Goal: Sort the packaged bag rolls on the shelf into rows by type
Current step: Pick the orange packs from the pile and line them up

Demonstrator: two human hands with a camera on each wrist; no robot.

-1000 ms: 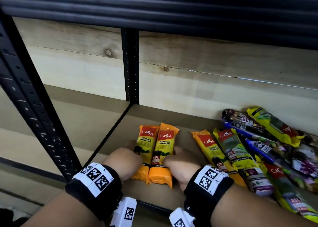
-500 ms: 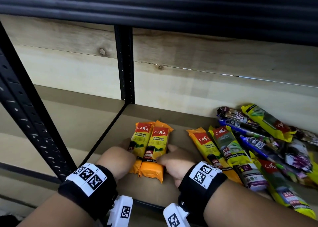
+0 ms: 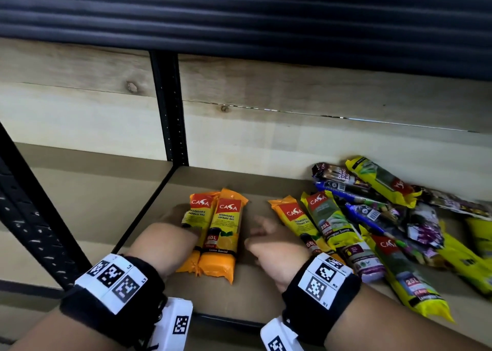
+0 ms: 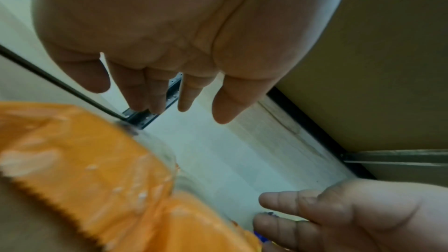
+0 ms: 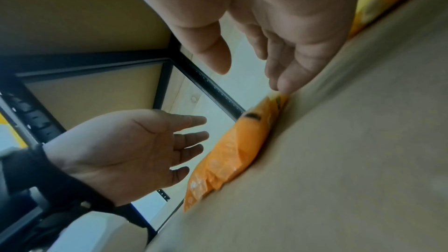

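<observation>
Two orange packs lie side by side, lengthwise, on the brown shelf board. My left hand is at the left pack's left edge with fingers straight and nothing held; whether it touches is unclear. In the left wrist view the left hand hovers open over an orange pack. My right hand is open, just right of the pair, with a gap between. A third orange pack and a green-yellow pack lie to its right. The right wrist view shows the right hand with fingers extended.
A loose pile of yellow, blue and dark packs fills the shelf's right side. A black upright post stands at the back left, another at the front left. Pale wooden boards form the back wall. The upper shelf's dark edge hangs overhead.
Both hands were pressing the two orange packs together from the sides. The right hand has now come off and shifted right, and both hands have opened.
</observation>
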